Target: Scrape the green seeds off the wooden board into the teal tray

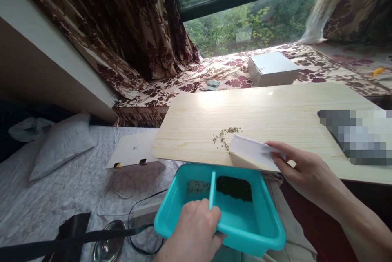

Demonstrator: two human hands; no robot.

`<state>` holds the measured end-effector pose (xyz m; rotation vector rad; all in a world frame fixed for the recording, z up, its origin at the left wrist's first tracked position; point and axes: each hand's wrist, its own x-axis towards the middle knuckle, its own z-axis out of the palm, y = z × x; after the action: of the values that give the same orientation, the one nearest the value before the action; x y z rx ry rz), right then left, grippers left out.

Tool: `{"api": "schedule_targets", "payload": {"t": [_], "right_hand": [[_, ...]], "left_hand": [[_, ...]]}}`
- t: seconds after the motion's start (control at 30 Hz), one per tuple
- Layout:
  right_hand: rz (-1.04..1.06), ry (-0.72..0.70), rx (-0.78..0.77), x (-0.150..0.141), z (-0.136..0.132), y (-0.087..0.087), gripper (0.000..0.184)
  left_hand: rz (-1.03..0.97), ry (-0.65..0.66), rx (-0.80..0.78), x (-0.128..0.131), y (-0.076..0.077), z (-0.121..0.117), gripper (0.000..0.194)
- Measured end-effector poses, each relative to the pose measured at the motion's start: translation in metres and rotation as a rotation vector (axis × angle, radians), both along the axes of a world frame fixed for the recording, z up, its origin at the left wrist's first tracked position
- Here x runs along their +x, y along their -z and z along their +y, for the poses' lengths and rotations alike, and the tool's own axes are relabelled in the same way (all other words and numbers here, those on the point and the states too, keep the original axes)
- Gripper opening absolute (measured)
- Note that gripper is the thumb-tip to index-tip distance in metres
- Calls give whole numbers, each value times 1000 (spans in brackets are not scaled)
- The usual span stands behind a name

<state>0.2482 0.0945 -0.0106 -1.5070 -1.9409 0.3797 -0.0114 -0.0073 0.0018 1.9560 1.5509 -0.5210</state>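
Note:
My left hand (pixel 197 225) is closed around the near end of the divider of a teal two-compartment bin (pixel 271 217), just below the table edge. Dark green granules (pixel 233 187) cover part of the right compartment; a few specks lie in the left one. In my right hand (pixel 301 164), pinched between thumb and fingers, is a white card (pixel 249 149), its left edge tilted down onto the table top. Small greenish granules (pixel 226 136) are scattered on the wood beside that edge.
The pale wooden table (pixel 190 127) stands before a window ledge with a white box (pixel 272 68). To the left, a bed holds another white box (pixel 133 149), a pillow (pixel 65 145), cables and a shiny metal bowl (pixel 109 241). A blurred-out device (pixel 361 137) lies at right.

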Motion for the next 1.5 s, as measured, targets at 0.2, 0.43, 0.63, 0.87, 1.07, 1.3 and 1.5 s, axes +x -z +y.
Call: {"api": "schedule_targets", "payload": {"t": [0.2, 0.43, 0.63, 0.87, 1.07, 1.3, 1.5], "right_hand": [[9, 44, 8, 6, 4, -2, 37], [-8, 46, -30, 12, 9, 5, 35], [31, 28, -62, 11, 11, 8, 36], [41, -26, -111, 2, 19, 9, 39], [67, -63, -111, 5, 10, 3, 35], [75, 1, -110, 19, 3, 1, 37], [78, 70, -151, 27, -8, -4, 36]], "left_hand": [[15, -34, 5, -9, 7, -3, 9], [-6, -56, 24, -10, 4, -2, 7], [8, -57, 14, -10, 3, -1, 9], [5, -50, 20, -8, 2, 1, 9], [-14, -55, 28, -9, 1, 3, 6], [-43, -68, 95, -12, 7, 0, 9], [-65, -72, 112, -13, 8, -1, 8]]}}
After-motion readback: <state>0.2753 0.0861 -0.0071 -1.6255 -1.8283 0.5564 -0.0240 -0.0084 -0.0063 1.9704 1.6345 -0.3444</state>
